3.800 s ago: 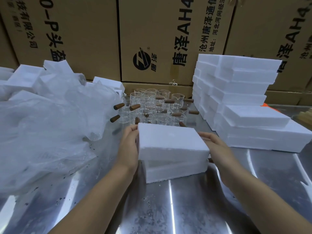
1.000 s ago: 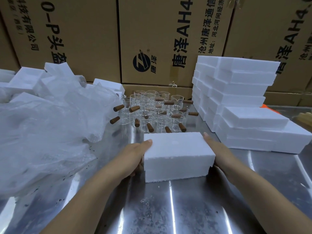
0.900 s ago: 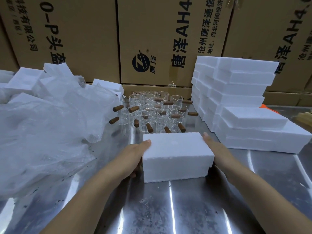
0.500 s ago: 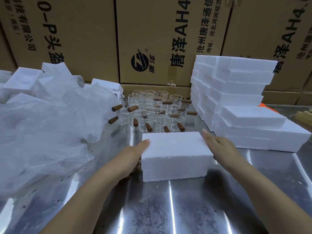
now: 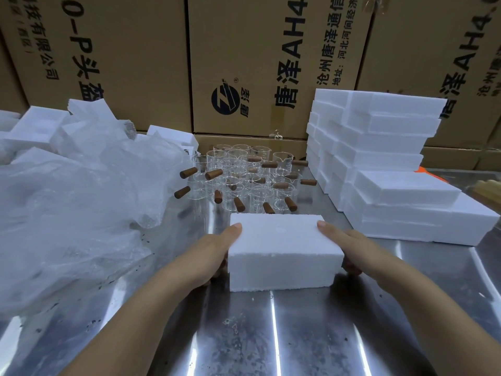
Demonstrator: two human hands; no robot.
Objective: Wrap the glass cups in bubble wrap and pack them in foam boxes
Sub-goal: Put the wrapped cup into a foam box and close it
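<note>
1. Cardboard cartons (image 5: 271,63) wall off the back, and a steel table (image 5: 298,335) runs under both forearms. It looks like a packing bench with everything set within reach.
2. One foam box (image 5: 282,248) sits on the table squarely between the hands, its long side toward the person. It is closed, so what it holds is hidden.
3. The left hand (image 5: 214,251) grips the box's left end, thumb lying on the top edge and fingers curled down the side toward the base. The right hand (image 5: 352,245) mirrors it on the right end.
4. Holding from both ends probably keeps lid and base lined up — or readies the box to be lifted as one piece.
5. The cups (image 5: 244,175) stand just beyond the hands in a tight cluster, with brown handles poking out in several directions. They are bare glass with nothing round them, placed, I judge, so the next one is a short reach over the box.
6. A heap of clear plastic (image 5: 67,213) lies outside the left hand, close beside the cups. Whether it is the bubble wrap cannot be told, though its place suggests so.
7. A stack (image 5: 385,164) of more foam boxes rises outside and beyond the right hand — likely where this box goes, or came from.
</note>
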